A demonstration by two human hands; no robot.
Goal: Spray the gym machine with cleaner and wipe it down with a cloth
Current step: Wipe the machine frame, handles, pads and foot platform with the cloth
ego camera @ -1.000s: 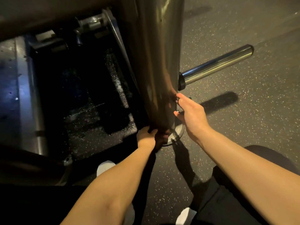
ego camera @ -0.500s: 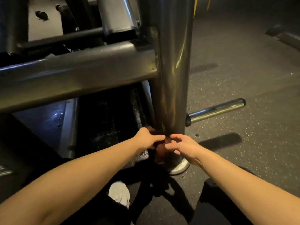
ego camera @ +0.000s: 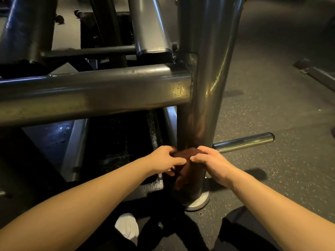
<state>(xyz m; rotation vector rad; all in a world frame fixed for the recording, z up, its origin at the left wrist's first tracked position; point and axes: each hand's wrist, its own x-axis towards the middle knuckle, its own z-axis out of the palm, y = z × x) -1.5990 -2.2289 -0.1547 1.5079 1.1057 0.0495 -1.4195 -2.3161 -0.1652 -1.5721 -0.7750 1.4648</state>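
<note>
Brown cloth (ego camera: 184, 155) bunches against the glossy steel post (ego camera: 204, 87).

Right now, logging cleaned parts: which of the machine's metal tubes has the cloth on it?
The upright post, near its foot. The left hand and right hand hold the brown cloth against it; the horizontal crossbar and chrome peg carry none.

Dark speckled rubber floor (ego camera: 262, 115), dim warm light, long shadows, low metal rail (ego camera: 316, 74) far right.
</note>
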